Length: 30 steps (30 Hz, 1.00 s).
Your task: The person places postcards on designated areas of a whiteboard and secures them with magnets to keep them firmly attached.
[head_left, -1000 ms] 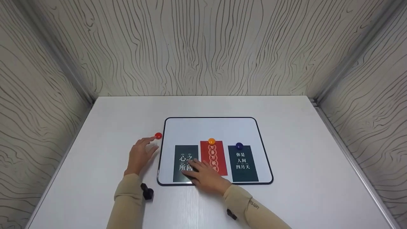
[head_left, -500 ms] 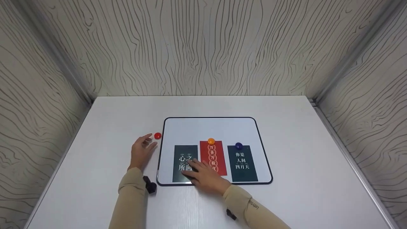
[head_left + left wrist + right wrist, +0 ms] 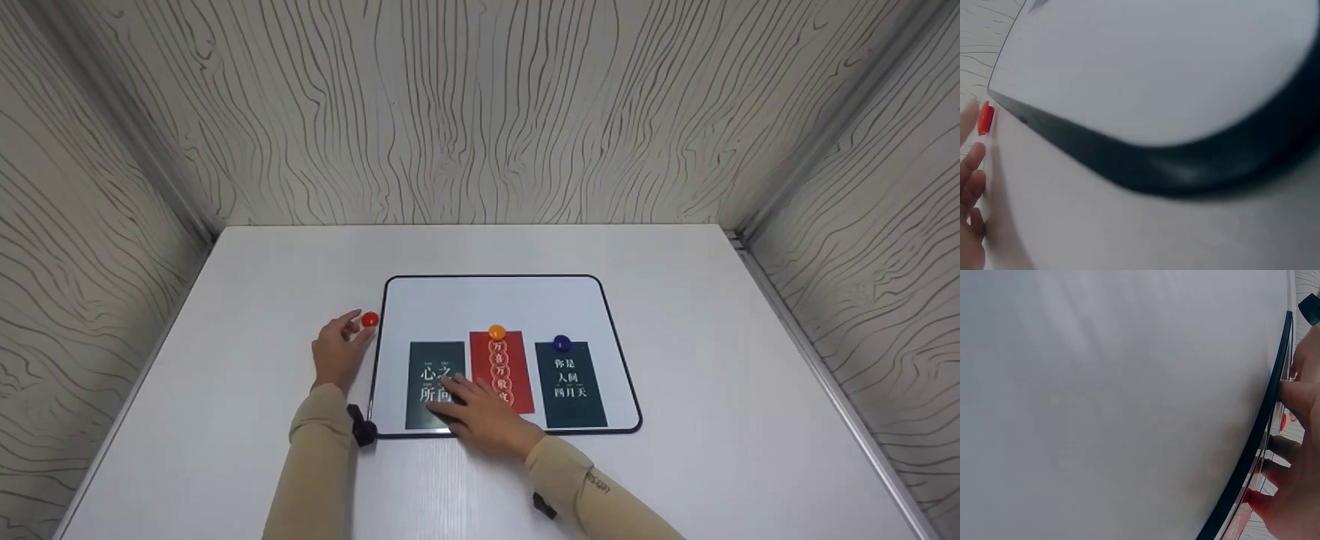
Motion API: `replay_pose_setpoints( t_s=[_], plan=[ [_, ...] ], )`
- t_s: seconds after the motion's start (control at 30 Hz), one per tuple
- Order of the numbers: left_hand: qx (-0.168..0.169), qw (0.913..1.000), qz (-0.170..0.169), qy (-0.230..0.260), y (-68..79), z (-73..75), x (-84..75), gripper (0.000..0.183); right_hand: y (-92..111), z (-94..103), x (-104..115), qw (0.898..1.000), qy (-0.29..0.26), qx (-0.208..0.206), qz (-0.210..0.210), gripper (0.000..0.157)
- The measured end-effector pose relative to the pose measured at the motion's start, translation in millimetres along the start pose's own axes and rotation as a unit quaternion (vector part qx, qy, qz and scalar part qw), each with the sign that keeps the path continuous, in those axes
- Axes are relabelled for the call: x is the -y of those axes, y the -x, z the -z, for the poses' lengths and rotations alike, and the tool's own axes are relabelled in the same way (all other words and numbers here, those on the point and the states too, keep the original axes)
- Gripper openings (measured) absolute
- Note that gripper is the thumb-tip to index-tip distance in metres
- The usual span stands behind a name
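In the head view my left hand (image 3: pixel 339 346) is beside a round red magnet (image 3: pixel 370 319) at the whiteboard's left edge. Its thumb and index finger stand either side of the magnet, not visibly gripping it; the left wrist view shows the red magnet (image 3: pixel 986 118) just beyond the fingertips. My right hand (image 3: pixel 487 420) rests with spread fingers on a dark green card (image 3: pixel 431 356) with white characters, also overlapping a red card (image 3: pixel 517 367). Part of both cards is hidden under it. In the right wrist view the right hand (image 3: pixel 1297 467) reaches over the board's dark rim.
The black-framed whiteboard (image 3: pixel 487 300) lies on a white table (image 3: pixel 712 337). An orange magnet (image 3: pixel 496 332) sits at the red card's top edge. A blue magnet (image 3: pixel 562 343) sits on a second dark green card (image 3: pixel 577 409). Wood-patterned walls (image 3: pixel 480 112) surround the table.
My left hand first drew back from the red magnet, then moved up and right, bringing thumb and index finger around it. The right hand has stayed in place on the cards.
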<state>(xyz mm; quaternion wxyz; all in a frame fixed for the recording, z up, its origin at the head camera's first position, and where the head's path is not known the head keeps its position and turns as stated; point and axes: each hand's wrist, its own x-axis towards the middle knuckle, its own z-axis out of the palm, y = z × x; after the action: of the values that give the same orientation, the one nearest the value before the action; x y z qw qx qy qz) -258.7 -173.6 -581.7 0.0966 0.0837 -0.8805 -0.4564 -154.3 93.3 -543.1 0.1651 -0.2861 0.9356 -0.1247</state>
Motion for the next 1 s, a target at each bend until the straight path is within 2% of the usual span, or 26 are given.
replay_pose_setpoints(
  t_s=[0.1, 0.33, 0.6, 1.0],
  plan=[
    [-0.003, 0.9999, -0.004, -0.012, -0.3, -0.3, -0.7, 0.043, -0.1, 0.4, 1.0, 1.0, -0.01, 0.0, -0.002, 0.049],
    [0.0, 0.9987, 0.03, -0.042, 0.3, -4.6, -2.5, 0.044, -0.1, -0.1, 2.1, 1.0, -0.005, 0.001, 0.0, 0.048],
    [-0.039, 0.9952, 0.011, -0.089, -5.5, -14.4, 1.4, 0.043, -0.4, 0.9, 1.9, 1.0, -0.008, 0.005, -0.001, 0.049],
    [-0.047, 0.9941, 0.023, -0.095, -6.9, -20.0, 0.0, 0.04, -2.0, 0.8, -1.1, 1.0, 0.02, -0.006, 0.013, 0.048]
  ],
)
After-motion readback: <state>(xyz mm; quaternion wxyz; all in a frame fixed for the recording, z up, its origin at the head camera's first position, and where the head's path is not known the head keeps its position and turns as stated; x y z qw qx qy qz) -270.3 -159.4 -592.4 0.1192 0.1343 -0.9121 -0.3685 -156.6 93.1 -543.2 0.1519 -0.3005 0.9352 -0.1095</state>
